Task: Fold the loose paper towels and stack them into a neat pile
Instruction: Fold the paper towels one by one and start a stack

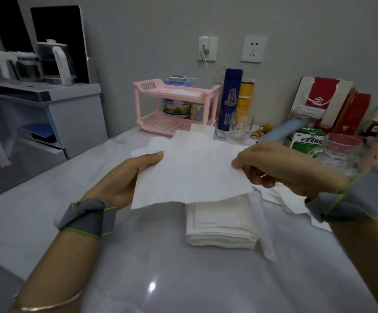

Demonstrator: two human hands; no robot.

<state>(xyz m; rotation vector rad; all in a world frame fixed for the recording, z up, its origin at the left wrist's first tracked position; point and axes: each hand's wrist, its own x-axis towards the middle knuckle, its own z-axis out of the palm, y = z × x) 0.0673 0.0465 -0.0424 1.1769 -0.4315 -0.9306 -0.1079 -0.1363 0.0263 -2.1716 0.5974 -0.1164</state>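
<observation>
Head view: a person stood over a pale glossy surface [138, 256] with both hands raised above it, a single paper towel [190, 177] stretched between them.
Left grip: the left hand [120, 177] was closed on the towel's left edge, thumb on top and the other digits hidden beneath the sheet.
Right grip: the right hand [273, 166] pinched the right edge near the far corner, with the fingertips [236, 163] pressed onto the paper.
Towel position: held in the air, roughly flat and tilted slightly, its near edge hanging over the far part of the folded pile [221, 224].
Key relation: the sheet's long axis ran left to right between the two hands, and the pile lay directly below and a little toward the person, so both hands were about equally near it.
Likely step: probably a fold bringing one side edge over to the other, before lowering the sheet onto the pile.
Towel look: white, thin, faintly embossed, lightly rippled along the near edge.
Pile look: several folded sheets, edges fairly square, with one loose strip [264, 231] trailing down its right side.
Remaining towels: unfolded towels [194, 137] lay spread on the surface beyond the held sheet, so the work seemed only partly finished.
</observation>
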